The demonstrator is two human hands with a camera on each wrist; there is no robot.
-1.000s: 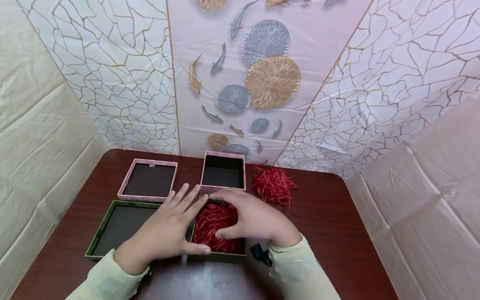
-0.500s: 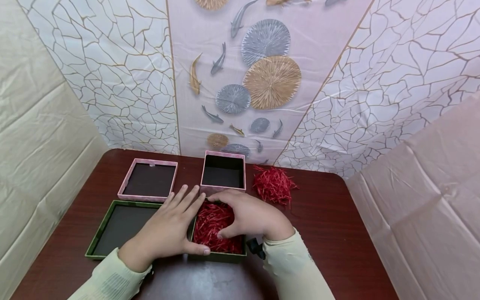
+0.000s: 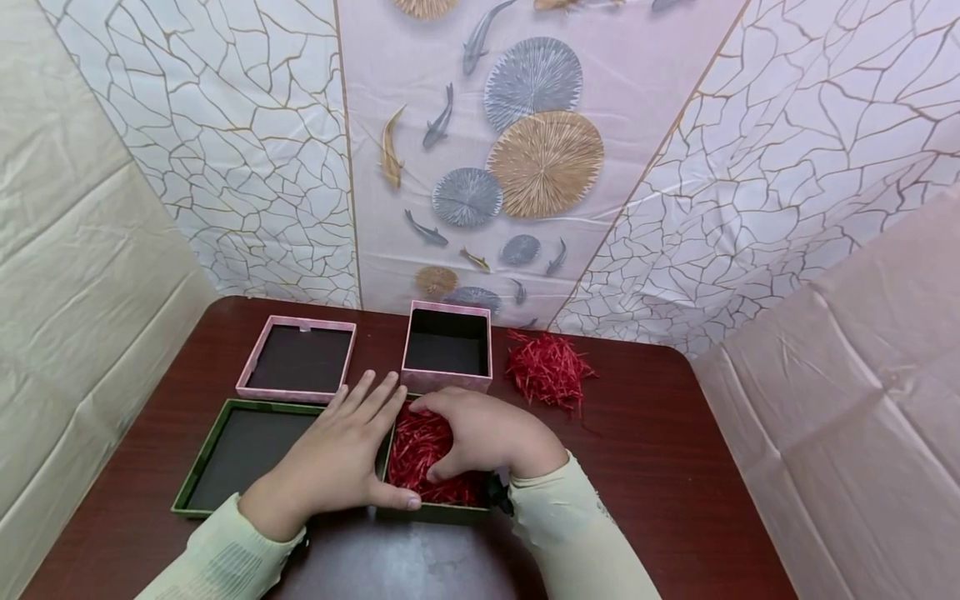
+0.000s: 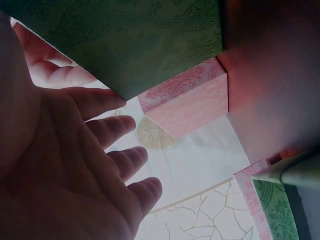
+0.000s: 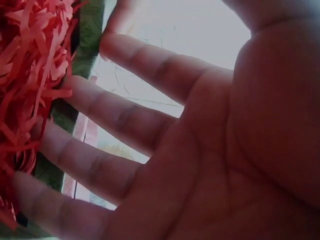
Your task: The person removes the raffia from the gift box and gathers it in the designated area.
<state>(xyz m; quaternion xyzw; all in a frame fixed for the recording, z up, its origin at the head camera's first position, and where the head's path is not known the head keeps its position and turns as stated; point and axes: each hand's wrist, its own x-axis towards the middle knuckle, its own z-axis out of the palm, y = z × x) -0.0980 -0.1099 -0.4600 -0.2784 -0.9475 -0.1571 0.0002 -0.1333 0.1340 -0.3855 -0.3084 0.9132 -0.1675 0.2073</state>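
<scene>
In the head view a green box point(image 3: 435, 515) stands at the table's front middle, filled with red shredded paper point(image 3: 416, 454). My left hand point(image 3: 326, 462) spreads straight fingers along the box's left side, thumb reaching across the front rim. The left wrist view shows the left palm point(image 4: 65, 155) beside the patterned green box wall point(image 4: 135, 45), an index fingertip right at its lower corner. My right hand point(image 3: 487, 433) lies over the right part of the filling. Seen from the right wrist, extended right fingers point(image 5: 105, 115) touch the paper shreds point(image 5: 30, 70) near the rim.
Behind the green box stands a pink box point(image 3: 447, 379) with a dark inside. A pink lid point(image 3: 296, 358) and a green lid point(image 3: 240, 458) lie to the left, open side up. A loose pile of red shredded paper point(image 3: 549, 368) sits at the back right.
My right hand has shifted left over the red shredded paper, covering more of the filling. The left hand stays almost in place, and the boxes have not moved.
</scene>
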